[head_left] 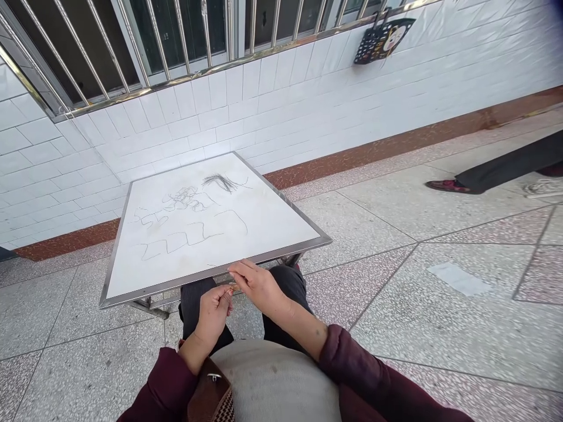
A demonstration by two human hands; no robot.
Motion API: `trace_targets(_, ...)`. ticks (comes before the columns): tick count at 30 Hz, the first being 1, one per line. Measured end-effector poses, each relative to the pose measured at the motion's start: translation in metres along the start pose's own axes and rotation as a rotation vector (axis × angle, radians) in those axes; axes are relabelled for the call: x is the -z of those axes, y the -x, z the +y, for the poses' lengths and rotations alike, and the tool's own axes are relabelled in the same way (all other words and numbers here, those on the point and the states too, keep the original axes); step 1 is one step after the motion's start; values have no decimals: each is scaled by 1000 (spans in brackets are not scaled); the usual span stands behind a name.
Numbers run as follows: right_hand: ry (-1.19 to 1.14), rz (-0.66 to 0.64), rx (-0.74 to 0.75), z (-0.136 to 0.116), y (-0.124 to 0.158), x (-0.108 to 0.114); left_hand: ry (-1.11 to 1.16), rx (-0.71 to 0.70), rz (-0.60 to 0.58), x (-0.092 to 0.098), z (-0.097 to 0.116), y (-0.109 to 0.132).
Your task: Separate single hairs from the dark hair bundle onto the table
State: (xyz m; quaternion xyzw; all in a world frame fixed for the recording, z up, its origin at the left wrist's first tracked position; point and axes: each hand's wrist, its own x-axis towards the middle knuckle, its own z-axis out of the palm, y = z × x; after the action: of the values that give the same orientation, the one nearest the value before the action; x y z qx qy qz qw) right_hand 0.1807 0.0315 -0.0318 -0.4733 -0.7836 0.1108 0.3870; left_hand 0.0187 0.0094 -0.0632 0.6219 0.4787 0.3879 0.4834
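Small tan piece (pixel 234 288) between the left fingertips, just beside the right hand.
White table (pixel 272 228) beyond both hands; right hand (pixel 257 287) at its near edge, fingers bent, tips close together, any grip impossible to tell; left hand (pixel 213 310) curled, thumb and finger pinched on the piece; ahead of both, dark bunch (pixel 222 181) and loose strands (pixel 188 198). Possible trouble: piece dropped below the left hand through too light a pinch; strands tangled by a careless forward sweep.
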Motion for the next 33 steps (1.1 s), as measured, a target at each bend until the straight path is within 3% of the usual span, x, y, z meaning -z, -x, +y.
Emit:
trace_targets(8, 36, 28, 3, -1, 4, -2, -77, 12, 10, -2, -6, 2)
trace_targets(17, 14, 105, -27, 1, -4, 12, 283, 186, -59, 4, 9, 5)
trace_targets(25, -258, 54, -175, 3, -8, 15, 374, 211, -31, 5, 12, 3)
trace_targets(33, -587, -81, -416, 14, -9, 26, 455, 177, 151, 10, 12, 0)
